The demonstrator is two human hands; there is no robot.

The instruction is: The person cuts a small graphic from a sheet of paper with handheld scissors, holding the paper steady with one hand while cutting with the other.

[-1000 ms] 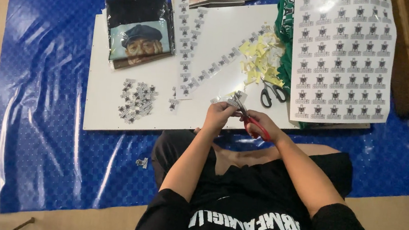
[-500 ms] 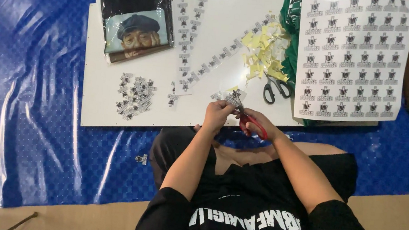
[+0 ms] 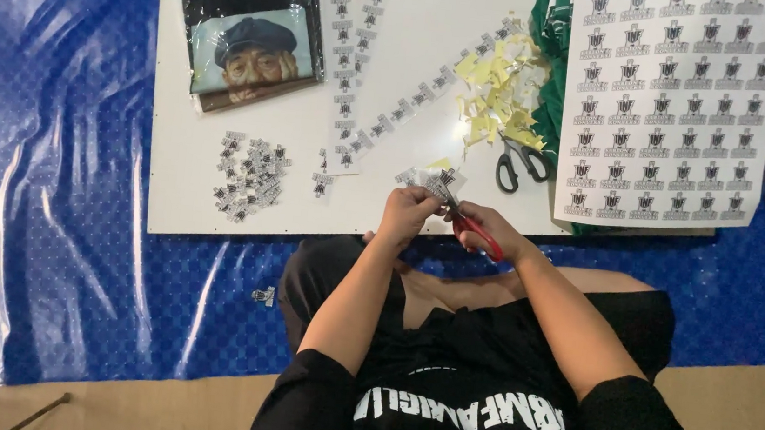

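My left hand (image 3: 407, 214) pinches a small strip of printed stickers (image 3: 430, 182) above the near edge of a white board (image 3: 197, 197). My right hand (image 3: 490, 231) grips red-handled scissors (image 3: 474, 230), whose blades meet the strip. Both hands are close together over the board's front edge, above my lap. A pile of several cut-out stickers (image 3: 251, 177) lies to the left on the board.
Black-handled scissors (image 3: 520, 164) lie beside yellow paper scraps (image 3: 496, 104). Long sticker strips (image 3: 349, 72) cross the board. A large uncut sticker sheet (image 3: 669, 102) sits right, a bagged portrait print (image 3: 250, 39) back left. Blue tarp (image 3: 60, 165) covers the floor; one sticker (image 3: 263, 296) lies on it.
The view has shifted slightly, so the board sits higher in frame. My hands stay together, still working the scissors on the sticker strip.
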